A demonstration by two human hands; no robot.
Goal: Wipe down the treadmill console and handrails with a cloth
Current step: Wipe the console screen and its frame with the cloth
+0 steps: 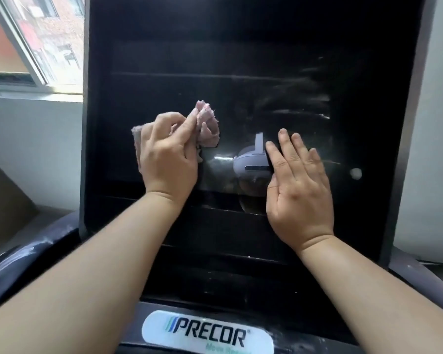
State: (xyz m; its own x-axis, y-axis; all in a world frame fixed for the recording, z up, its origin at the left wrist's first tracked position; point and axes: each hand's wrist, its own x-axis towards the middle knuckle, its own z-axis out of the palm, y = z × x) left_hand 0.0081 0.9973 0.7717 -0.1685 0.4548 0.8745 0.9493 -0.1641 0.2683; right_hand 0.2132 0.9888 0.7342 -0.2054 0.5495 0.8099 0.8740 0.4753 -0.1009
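head view: left hand grips a bunched pink cloth against the middle of the black precor treadmill console; right hand lies flat beside it, fingers straight, holding nothing. risks, as i judge them: the bare palm leaves fresh prints, the wadded cloth skips the streaks upper right, and the handrails get forgotten.

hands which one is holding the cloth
The left hand grips the bunched pinkish cloth at the console screen; the right hand is flat with straight fingers and holds nothing.
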